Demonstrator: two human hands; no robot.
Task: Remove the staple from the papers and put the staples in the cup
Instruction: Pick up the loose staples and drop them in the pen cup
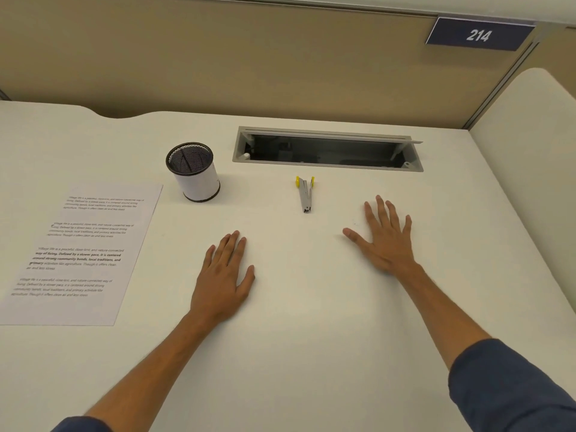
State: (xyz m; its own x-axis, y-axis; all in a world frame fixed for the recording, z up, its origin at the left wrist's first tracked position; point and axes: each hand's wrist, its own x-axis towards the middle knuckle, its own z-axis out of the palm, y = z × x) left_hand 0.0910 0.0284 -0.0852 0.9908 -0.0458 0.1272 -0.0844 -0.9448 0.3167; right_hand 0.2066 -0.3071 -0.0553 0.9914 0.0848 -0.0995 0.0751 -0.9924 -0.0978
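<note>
Printed papers (pixel 78 254) lie flat at the left of the white desk (pixel 311 338); small dark marks near their left margin may be staples. A white cup with a black mesh inside (pixel 194 173) stands upright just beyond the papers' top right corner. A grey staple remover with yellow grips (pixel 305 193) lies in the middle of the desk. My left hand (pixel 223 277) rests flat, palm down, between the papers and the remover. My right hand (pixel 381 236) lies flat with fingers spread, to the right of the remover. Neither hand holds anything.
An open grey cable tray (pixel 327 150) is sunk into the desk behind the staple remover. A beige partition (pixel 249 57) with a "214" sign (pixel 478 35) closes off the back. A second desk surface (pixel 530 120) adjoins on the right.
</note>
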